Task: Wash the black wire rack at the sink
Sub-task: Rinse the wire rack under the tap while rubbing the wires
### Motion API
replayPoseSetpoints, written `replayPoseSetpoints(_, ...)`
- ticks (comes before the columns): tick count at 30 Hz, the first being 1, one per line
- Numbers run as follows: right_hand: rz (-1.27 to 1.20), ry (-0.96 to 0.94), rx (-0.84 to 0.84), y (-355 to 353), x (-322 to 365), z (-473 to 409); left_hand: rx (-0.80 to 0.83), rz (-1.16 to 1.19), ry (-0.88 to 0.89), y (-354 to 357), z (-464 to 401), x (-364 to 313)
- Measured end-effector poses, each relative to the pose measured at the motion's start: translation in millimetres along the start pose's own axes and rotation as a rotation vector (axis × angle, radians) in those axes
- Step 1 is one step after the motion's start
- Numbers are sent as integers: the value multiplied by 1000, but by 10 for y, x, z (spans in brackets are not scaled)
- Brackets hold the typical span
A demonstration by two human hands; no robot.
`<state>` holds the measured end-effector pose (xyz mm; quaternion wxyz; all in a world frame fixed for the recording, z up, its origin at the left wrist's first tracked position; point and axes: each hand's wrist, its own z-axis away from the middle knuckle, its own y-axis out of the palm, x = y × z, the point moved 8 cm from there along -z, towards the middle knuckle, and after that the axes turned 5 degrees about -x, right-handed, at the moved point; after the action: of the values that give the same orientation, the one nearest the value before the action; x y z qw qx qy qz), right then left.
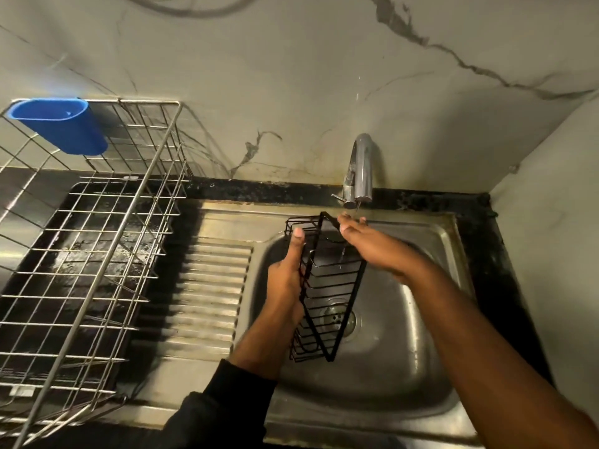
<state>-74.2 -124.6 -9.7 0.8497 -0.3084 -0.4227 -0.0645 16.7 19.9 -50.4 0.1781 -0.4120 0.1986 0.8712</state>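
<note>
The black wire rack (327, 288) hangs tilted on edge over the steel sink (405, 367), its far end just under the chrome tap (360, 171). My left hand (287, 280) grips the rack's left side, thumb up along the wires. My right hand (363, 239) lies flat with straight fingers on the rack's upper right edge, fingertips below the spout. A thin trickle of water falls from the spout past that hand. The drain shows through the rack's wires.
A large steel wire dish basket (97, 241) stands on the black counter at the left, with a blue plastic cup holder (61, 124) hung on its back corner. The sink's ribbed draining board (207, 296) lies between basket and basin. Marble walls close the back and right.
</note>
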Motion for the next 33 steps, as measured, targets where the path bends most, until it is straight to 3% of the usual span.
replayPoseSetpoints(3,-176,53,-54,-31,-44,-266,54,-35,-35,51,53,68)
replayPoseSetpoints(6,-297,25,-292,-146,127,-396,32,-36,-29,-22,32,55)
replayPoseSetpoints(8,-576,34,-410,-232,113,-433,24,-15,-6,-85,-33,36)
replayPoseSetpoints(12,-1110,271,-225,-4,-31,-439,9,-5,-5,-146,-100,93)
replayPoseSetpoints(14,-1084,305,-140,41,-33,-413,-11,2,-16,-160,-113,120)
replayPoseSetpoints(17,-1232,334,-164,-60,4,-361,47,32,-82,-114,-133,189)
replayPoseSetpoints(21,-936,143,-95,-186,207,-208,222,84,-185,49,-103,266)
replayPoseSetpoints(24,-744,-6,-200,-422,227,-56,210,131,-243,40,-140,326)
replayPoseSetpoints(27,76,-111,-423,-689,111,14,265,186,-253,50,-164,422)
replayPoseSetpoints(29,382,-161,-382,-619,-23,3,330,164,-315,107,-95,478)
replayPoseSetpoints(33,373,-97,-174,-402,-346,26,505,257,-431,198,10,615)
